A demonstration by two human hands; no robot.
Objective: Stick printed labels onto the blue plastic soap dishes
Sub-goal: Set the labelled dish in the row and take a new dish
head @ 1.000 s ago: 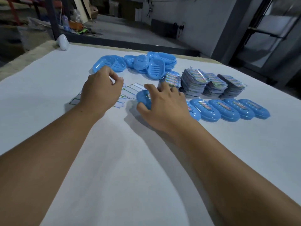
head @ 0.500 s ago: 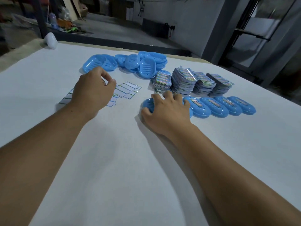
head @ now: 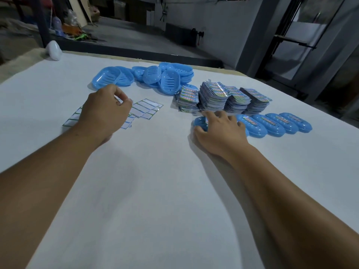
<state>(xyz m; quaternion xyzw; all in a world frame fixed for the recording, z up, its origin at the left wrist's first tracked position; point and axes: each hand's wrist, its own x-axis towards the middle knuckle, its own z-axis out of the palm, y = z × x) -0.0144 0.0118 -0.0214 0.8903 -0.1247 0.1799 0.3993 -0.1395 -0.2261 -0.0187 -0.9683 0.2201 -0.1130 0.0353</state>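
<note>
My right hand [head: 220,132] lies over a blue soap dish [head: 200,123] at the left end of a row of labelled blue dishes [head: 275,124], its thumb and fingers curled round the dish. My left hand [head: 105,113] hovers over spent white backing sheets [head: 147,108], its fingers curled with thumb and forefinger pinched together; what they hold is hidden. A heap of unlabelled blue dishes [head: 147,77] lies at the back. Stacks of printed label sheets [head: 223,99] stand between the heap and the row.
The white table cover [head: 155,191] stretches toward me. A white oval object [head: 54,50] sits at the far left corner. Beyond the table's far edge are a dark floor, clutter and a grey wall.
My right hand has slid the blue dish rightward, up against the row of labelled dishes. My left hand has stayed over the backing sheets.
</note>
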